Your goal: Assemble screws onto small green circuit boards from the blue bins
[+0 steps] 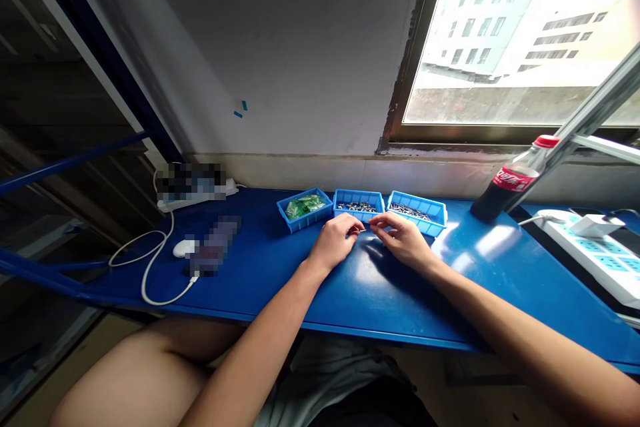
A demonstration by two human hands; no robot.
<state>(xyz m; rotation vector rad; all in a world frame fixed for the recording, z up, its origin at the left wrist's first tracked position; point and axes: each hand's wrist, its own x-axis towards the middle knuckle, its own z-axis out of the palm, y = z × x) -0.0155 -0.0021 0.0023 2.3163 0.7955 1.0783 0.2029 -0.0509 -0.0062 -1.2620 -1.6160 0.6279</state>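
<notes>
Three blue trays stand in a row at the back of the blue table. The left tray (304, 210) holds green packets, the middle tray (359, 201) small metal parts, and the right tray (417, 211) longer metal pieces like screws. My left hand (339, 238) is in front of the middle tray, its fingertips pinched on a tiny light-coloured piece too small to name. My right hand (399, 236) is close beside it, in front of the right tray, thumb and fingers drawn together; what they hold, if anything, is too small to make out.
A cola bottle (515, 179) leans at the back right near a metal post, with a white power strip (595, 253) beyond it. On the left lie a white cable (145, 280), a white mouse-like object (185, 249) and a blurred-out item (216, 247). A window is above.
</notes>
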